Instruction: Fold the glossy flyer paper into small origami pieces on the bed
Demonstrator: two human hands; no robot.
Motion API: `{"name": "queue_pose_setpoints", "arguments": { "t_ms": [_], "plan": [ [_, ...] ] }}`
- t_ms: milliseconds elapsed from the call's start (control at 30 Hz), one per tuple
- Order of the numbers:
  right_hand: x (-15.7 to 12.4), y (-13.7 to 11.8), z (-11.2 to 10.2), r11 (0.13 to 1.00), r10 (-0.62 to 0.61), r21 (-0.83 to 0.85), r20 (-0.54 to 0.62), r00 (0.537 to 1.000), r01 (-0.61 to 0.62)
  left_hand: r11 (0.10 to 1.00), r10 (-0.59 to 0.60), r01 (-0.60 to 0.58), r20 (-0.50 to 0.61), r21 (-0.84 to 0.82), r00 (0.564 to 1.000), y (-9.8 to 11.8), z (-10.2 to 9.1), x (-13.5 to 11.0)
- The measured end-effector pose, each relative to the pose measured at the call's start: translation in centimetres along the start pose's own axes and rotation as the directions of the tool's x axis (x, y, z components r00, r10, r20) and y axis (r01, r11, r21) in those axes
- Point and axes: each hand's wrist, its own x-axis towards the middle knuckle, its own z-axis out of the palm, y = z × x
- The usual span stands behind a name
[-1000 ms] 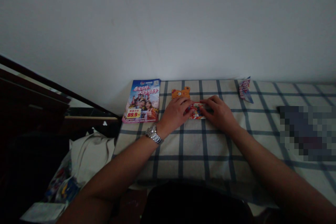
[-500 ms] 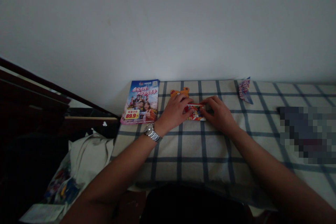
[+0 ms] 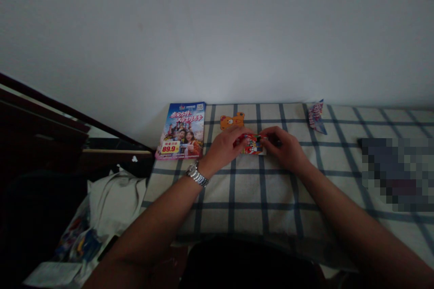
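Observation:
A small, colourful printed card [image 3: 251,149] with a red upper edge lies between my two hands on the checked cloth [image 3: 247,194]. Whether it is one sheet or a flat packet, I cannot tell. My left hand [image 3: 226,145], with a metal watch at its wrist, pinches the card's left end. At the other end, the fingers of my right hand [image 3: 284,146] are closed on its upper right corner. Just beyond my left hand lies an orange bear-shaped piece [image 3: 232,121]. Parts of the card are covered by my fingers.
A stack of blue and pink flyers [image 3: 183,131] is to the left near the wall. A folded printed paper [image 3: 316,117] stands at the back right. Farther right is a dark, pixelated object [image 3: 389,167]. A pale bag [image 3: 117,198] sits low at the left.
The fingers of my left hand have drawn in and down onto the card, uncovering the bear-shaped piece. The card's upper edge now looks bent up between my hands.

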Motion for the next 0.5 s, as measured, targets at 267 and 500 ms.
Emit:
{"name": "queue_pose_setpoints", "arguments": {
  "t_ms": [267,500],
  "plan": [
    [-0.16,-0.49,-0.25,0.997,0.032,0.064,-0.029,0.999,-0.03,0.994,-0.037,0.03,-0.059,-0.104,0.998,0.1,0.0,-0.3],
    [-0.37,-0.71,-0.44,0.987,0.072,0.144,-0.035,0.997,-0.066,0.985,-0.06,0.044,-0.092,-0.169,0.994,0.31,0.04,-0.3]
  ]
}}
